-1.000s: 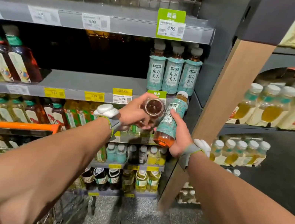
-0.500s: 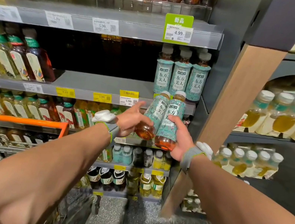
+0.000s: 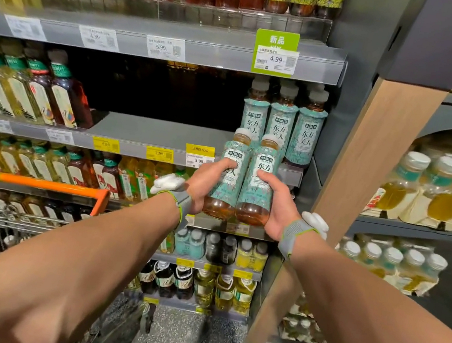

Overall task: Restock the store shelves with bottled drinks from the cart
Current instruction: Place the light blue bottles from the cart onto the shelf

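Beside the cart, the left hand wraps its fingers round one tea bottle and the right hand grips a second tea bottle, both upright and touching, just before the shelf, likely to slide in by the matching bottles.

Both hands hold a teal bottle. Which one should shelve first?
Left, probably. The left hand holds the left bottle nearest the bare shelf beside the three shelved bottles; the right hand holds the right bottle directly before that row.
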